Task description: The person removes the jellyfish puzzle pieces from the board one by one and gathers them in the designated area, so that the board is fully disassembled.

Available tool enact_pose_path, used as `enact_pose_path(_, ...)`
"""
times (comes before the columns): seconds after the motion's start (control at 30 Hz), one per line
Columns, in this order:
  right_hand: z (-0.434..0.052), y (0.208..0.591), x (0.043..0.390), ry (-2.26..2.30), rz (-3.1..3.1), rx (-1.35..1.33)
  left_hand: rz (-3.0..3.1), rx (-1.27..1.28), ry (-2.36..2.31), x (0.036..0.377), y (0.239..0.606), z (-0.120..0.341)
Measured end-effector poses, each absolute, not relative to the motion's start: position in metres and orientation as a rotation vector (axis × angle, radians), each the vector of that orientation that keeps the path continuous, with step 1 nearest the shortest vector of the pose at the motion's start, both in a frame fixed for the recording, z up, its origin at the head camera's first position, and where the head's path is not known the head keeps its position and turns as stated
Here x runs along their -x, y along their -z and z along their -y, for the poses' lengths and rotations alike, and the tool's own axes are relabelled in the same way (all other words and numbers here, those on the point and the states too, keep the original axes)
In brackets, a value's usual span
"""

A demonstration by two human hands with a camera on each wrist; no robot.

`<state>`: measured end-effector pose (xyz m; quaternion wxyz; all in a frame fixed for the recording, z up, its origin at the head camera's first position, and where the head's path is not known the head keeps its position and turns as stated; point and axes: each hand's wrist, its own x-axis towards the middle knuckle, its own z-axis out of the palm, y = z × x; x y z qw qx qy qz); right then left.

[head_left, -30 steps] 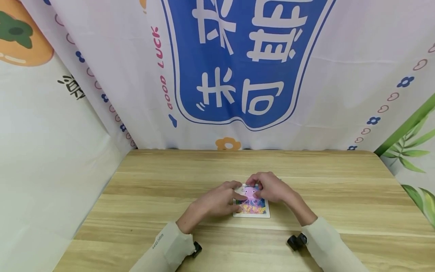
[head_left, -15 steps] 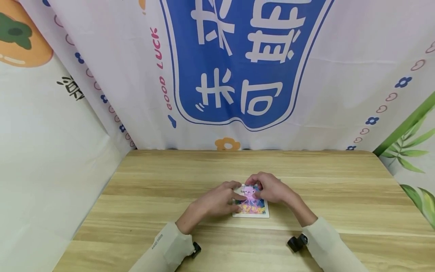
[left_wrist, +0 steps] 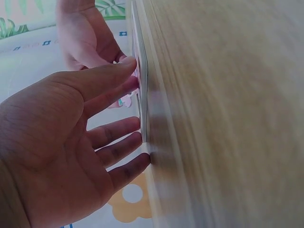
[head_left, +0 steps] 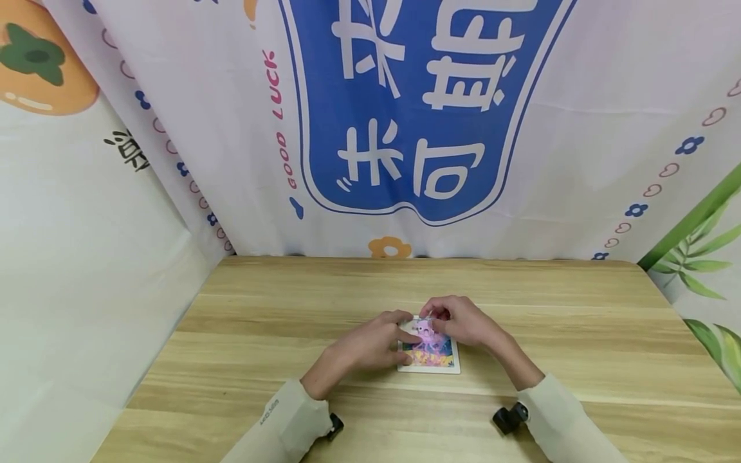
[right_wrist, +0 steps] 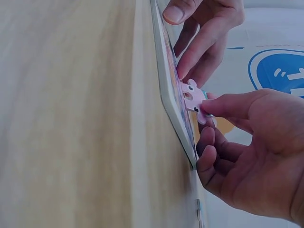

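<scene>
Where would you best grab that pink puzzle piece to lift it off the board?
Probably by its free edge, from the side of the right hand, whose thumb and forefinger pinch the pink puzzle piece there. It is thin and tilted, one edge raised off the puzzle board, while the left hand's fingers cover the other side.

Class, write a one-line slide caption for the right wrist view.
The right hand pinches a pink puzzle piece against a puzzle board while the left hand steadies it.

puzzle board (head_left: pixel 431 360) top half hidden under both hands, table (left_wrist: pixel 228 118) motion-blurred
</scene>
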<state>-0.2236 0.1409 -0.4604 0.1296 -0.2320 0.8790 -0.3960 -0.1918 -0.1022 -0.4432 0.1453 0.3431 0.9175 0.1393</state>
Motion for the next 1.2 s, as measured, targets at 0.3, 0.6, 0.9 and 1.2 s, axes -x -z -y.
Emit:
enact_pose_path(0.3, -0.142, 0.464, 0.227, 1.223, -2.523, 0.604, -2.645, -0.994, -0.409, 0.192, 0.444, 0.103)
enact_pose_path(0.6, -0.15, 0.462, 0.226, 1.262, -2.501, 0.478, -2.641, -0.965, -0.423, 0.19, 0.443, 0.103)
enact_pose_path(0.9, -0.175, 0.458, 0.225, 1.264, -2.524, 0.412, -2.644, -0.943, -0.413, 0.189, 0.444, 0.102)
enact_pose_path(1.2, -0.206, 0.454, 0.222, 1.262, -2.538, 0.378, -2.656, -0.947, -0.405, 0.188, 0.443, 0.102)
